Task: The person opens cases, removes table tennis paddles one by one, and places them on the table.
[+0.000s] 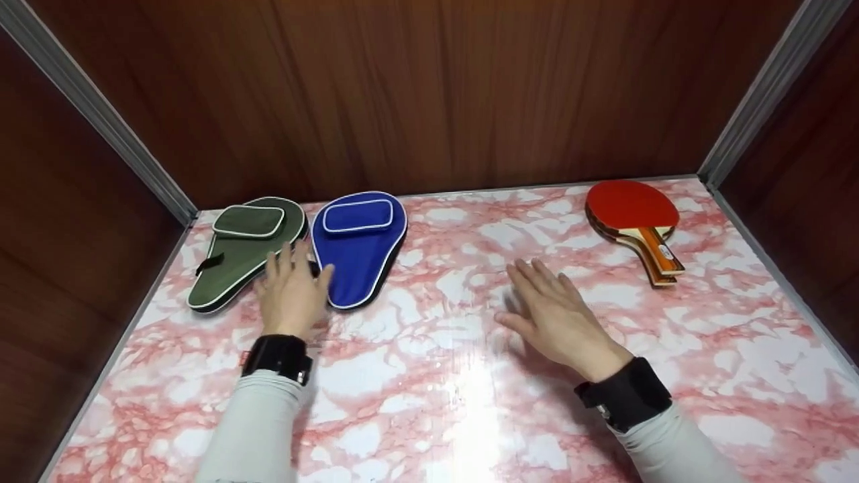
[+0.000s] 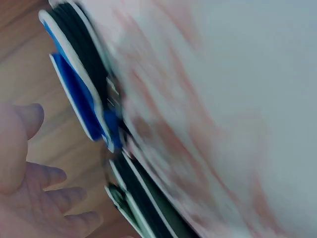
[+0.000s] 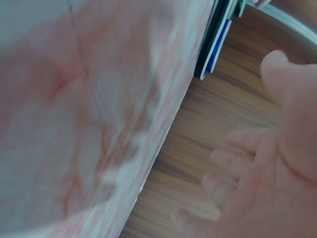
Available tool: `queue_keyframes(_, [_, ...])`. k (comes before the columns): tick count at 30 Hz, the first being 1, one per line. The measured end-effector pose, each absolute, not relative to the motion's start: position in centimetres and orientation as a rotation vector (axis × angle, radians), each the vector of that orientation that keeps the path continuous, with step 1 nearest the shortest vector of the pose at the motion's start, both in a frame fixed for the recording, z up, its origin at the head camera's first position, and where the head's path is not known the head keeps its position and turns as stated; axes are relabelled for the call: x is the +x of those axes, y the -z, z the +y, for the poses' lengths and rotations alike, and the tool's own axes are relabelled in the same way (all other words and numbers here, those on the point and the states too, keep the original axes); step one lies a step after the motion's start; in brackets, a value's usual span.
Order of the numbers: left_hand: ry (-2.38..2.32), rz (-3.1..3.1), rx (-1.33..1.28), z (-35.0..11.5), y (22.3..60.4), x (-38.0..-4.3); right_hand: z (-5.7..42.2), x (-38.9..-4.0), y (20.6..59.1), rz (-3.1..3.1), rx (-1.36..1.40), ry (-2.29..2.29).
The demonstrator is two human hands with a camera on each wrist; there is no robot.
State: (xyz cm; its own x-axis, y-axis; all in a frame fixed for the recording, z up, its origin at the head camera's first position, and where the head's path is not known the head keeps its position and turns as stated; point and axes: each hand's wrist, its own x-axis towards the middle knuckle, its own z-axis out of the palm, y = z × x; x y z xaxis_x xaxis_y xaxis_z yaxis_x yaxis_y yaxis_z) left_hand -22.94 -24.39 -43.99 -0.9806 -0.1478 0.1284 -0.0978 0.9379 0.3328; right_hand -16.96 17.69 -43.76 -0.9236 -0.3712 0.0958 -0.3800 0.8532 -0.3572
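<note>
My left hand (image 1: 292, 295), fingers extended and palm down, hovers over the gap between a green paddle case (image 1: 245, 261) and a blue paddle case (image 1: 356, 261). Both cases have white piping and a small front pocket. In the left wrist view that hand (image 2: 34, 198) is apart from the blue case (image 2: 79, 99). My right hand (image 1: 557, 322) hangs over the middle right of the table with spread fingers and holds nothing. Two stacked table tennis paddles (image 1: 634, 204), red face up on top, lie at the back right, beyond that hand.
The table (image 1: 416, 376) has a red and white marbled top. Brown wood-grain panels (image 1: 436, 94) wall it at the back and both sides, with grey metal strips (image 1: 765, 94) at the corners. Both wrists carry black bands (image 1: 278, 359).
</note>
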Motion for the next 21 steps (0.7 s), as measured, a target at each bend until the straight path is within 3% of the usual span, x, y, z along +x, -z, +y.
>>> queue_keyframes(9, [0.462, -2.904, 0.355, -30.4, 44.8, -23.3, 16.5, -16.1, 44.5, -2.858, 0.841, -0.421])
queue_keyframes(21, [0.519, -2.95, 0.557, -35.8, 45.7, -23.2, 16.9, -16.1, 44.5, -2.847, 0.866, -0.435])
